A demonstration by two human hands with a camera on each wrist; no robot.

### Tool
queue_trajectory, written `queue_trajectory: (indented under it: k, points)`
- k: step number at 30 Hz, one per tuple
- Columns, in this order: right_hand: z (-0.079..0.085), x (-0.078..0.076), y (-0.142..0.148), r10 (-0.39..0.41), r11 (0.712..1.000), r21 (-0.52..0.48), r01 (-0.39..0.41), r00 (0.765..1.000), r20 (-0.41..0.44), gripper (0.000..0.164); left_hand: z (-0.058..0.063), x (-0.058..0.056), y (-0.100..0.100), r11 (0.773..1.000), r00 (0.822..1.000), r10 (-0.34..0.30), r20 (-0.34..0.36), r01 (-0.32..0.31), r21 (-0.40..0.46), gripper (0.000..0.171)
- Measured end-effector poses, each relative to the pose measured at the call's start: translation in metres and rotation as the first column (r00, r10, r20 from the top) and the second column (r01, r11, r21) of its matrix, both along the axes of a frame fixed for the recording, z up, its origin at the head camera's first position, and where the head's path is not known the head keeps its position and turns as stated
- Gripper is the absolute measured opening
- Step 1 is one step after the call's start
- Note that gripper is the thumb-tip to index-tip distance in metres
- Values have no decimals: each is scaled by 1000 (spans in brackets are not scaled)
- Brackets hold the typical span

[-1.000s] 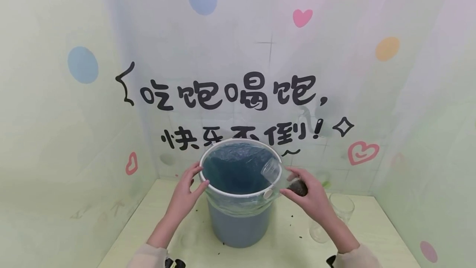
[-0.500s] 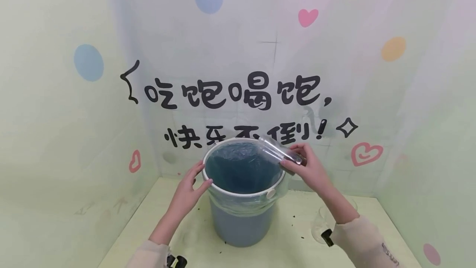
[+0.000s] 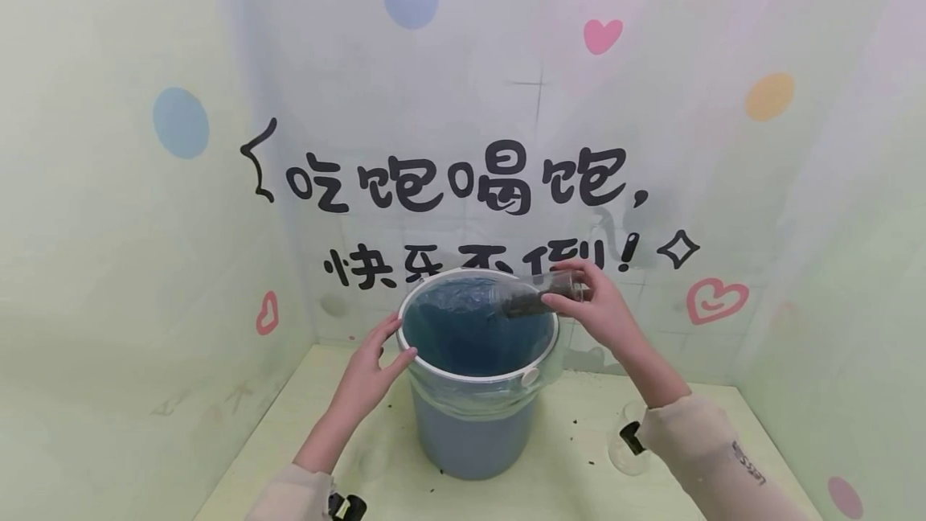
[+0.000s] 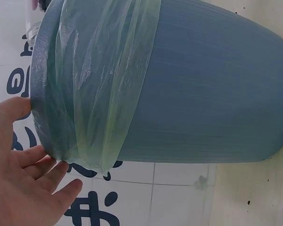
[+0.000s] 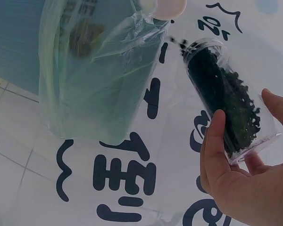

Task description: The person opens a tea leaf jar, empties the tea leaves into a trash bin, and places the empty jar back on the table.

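Note:
A blue-grey trash bin [image 3: 473,441] with a white rim stands upright on the table, lined with a thin green plastic bag [image 4: 104,84] folded over its outside. My left hand [image 3: 367,367] rests spread fingers and thumb against the left of the rim. At the right side, my right hand [image 3: 599,310] grips a clear cylindrical jar [image 5: 226,94] by its base end. The jar tilts over the bin, mouth toward the inside. Dark loose bits fill much of it, and some are dropping from its mouth in the right wrist view. The bin's bottom is hidden inside.
A clear glass vessel [image 3: 628,453] sits on the table at the right, partly covered by the right sleeve [image 3: 694,441]. Small dark crumbs are scattered on the tabletop [image 3: 564,457]. Printed walls close in the back and both sides.
My right hand has lifted from beside the rim to above it, and the jar has tipped so its dark contents have slid toward the mouth. The left hand stays on the rim.

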State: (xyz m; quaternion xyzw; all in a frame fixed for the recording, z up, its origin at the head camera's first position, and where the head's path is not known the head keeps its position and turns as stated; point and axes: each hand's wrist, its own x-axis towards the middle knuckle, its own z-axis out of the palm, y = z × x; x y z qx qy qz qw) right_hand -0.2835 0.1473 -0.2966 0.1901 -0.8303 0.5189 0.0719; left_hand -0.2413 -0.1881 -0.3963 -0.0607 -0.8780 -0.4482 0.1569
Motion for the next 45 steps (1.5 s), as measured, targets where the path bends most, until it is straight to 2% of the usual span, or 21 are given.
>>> queue_trajectory:
  k: [6,17,23,26,30,35,39,42,45]
  points:
    - [-3,-1,0,9,1000,-17,-9,1000,16,57,1,1,0,1000,1000,-8,13,8,1,63]
    - [-3,0,0,7,1000,-12,-8,1000,-8,60,1,1,0,1000,1000,-7,25,7,-4,64]
    - [-4,1,-3,-17,1000,-26,15,996,-88,64,2,2,1,1000,1000,0,31,0,-9,63]
    - [-7,0,-5,-37,999,11,39,990,-135,63,2,2,1,1000,1000,4,24,-4,-15,63]
    - [-11,1,-5,-52,996,65,62,988,-146,61,2,1,0,1000,1000,2,25,-2,-14,64]
    - [-12,1,-5,-63,997,37,69,988,-142,63,1,0,0,1000,999,-2,38,2,-5,64]
    - [-11,1,-5,-40,999,-24,37,993,-109,61,1,0,0,1000,1000,5,24,-5,-12,63]
    - [-12,0,-5,-36,999,6,36,994,-107,60,1,0,1,1000,1000,8,22,-8,-12,63]
    - [-13,1,-5,-59,994,80,71,989,-133,61,3,0,0,1000,999,8,37,-8,-10,63]
